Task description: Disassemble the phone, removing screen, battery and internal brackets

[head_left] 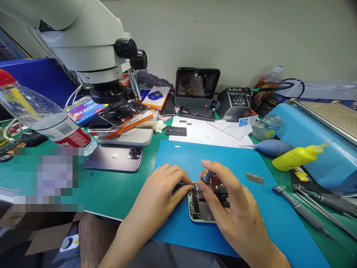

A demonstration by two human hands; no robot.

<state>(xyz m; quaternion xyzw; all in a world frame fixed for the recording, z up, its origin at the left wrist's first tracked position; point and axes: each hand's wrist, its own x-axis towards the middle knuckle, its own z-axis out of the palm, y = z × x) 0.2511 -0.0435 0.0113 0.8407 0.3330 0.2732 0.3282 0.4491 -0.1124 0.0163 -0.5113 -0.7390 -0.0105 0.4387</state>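
Note:
An opened phone [205,209] with its inner parts bare lies on the blue mat [173,230]. My left hand [164,193] is closed at the phone's upper left corner, thumb and forefinger pinched together on its edge. Over the phone's upper part, my right hand [237,201] grips a small dark screwdriver [206,178] between thumb and fingers. The screwdriver is tilted, and its tip is hidden behind my thumb. Part of the phone's right side is covered by my right hand.
A microscope [92,56] overhangs the left, near a bottle [64,126] and a closed phone [115,158]. Behind the mat lie a battery [176,131] and white paper [200,134]. Right of it are a metal strip [255,178], tweezers [320,206] and a yellow bottle [297,158].

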